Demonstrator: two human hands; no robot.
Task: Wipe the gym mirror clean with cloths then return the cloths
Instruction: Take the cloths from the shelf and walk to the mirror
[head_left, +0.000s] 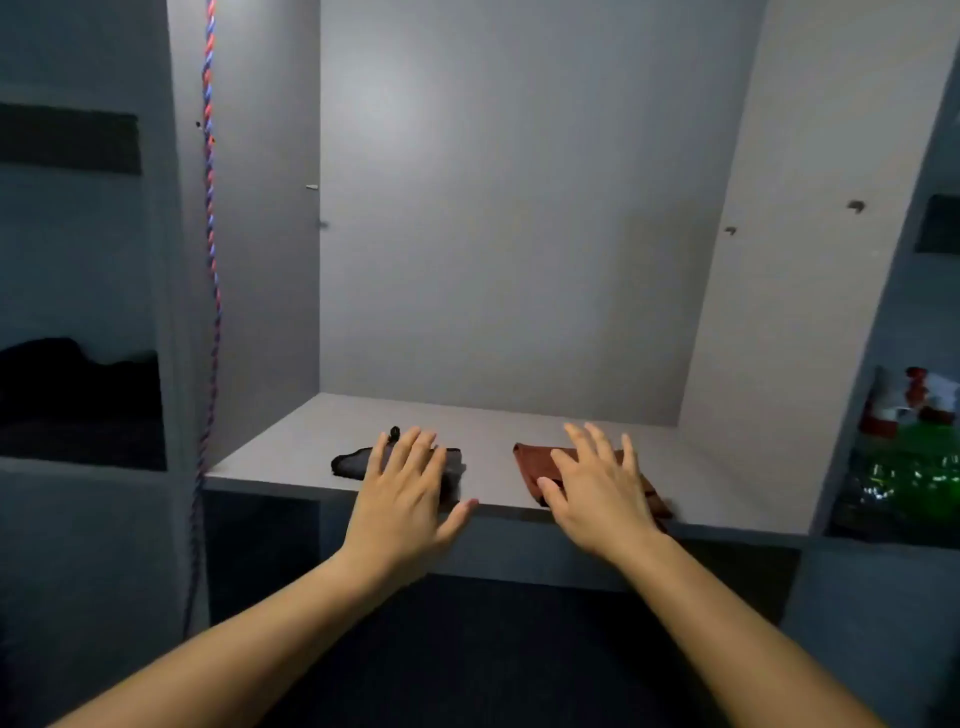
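Left hand (405, 486) lies flat, fingers spread, over black cloth (349, 462); right hand (597, 491) likewise over brown cloth (531, 462), gripping nothing. Slide both cloths toward 12 o'clock, clear of the shelf (291, 447) edge.

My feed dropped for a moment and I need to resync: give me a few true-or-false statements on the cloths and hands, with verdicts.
1. The black cloth lies on the shelf, partly under the left hand. True.
2. The brown cloth is lifted clear of the shelf. False: it lies on the shelf, partly under the right hand.
3. Both hands have straight, spread fingers. True.
4. The cloths are stacked. False: they lie apart, side by side.
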